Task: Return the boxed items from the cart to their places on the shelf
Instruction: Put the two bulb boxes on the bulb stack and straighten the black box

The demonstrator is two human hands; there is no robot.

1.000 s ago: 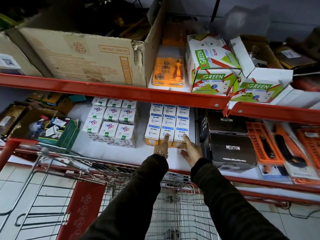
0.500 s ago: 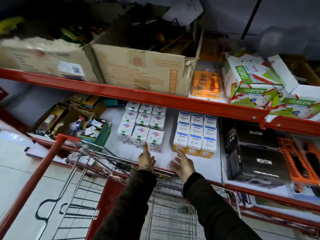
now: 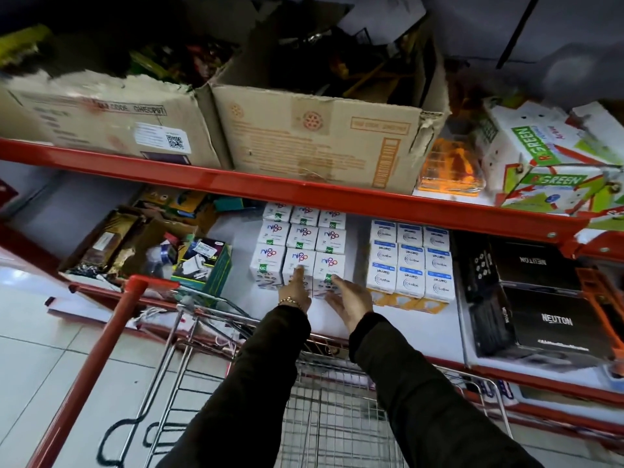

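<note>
Shifted left, from blue-label boxes (image 3: 410, 265) to white boxes (image 3: 300, 248).

Both hands empty, fingers spread: left hand (image 3: 297, 288) touching front row, right hand (image 3: 351, 298) beside; boxes shelved, squaring up likely.

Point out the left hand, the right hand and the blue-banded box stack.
left hand (image 3: 296, 292), head view, back of hand
right hand (image 3: 351, 304), head view, palm
blue-banded box stack (image 3: 410, 265), head view, middle box top
</note>
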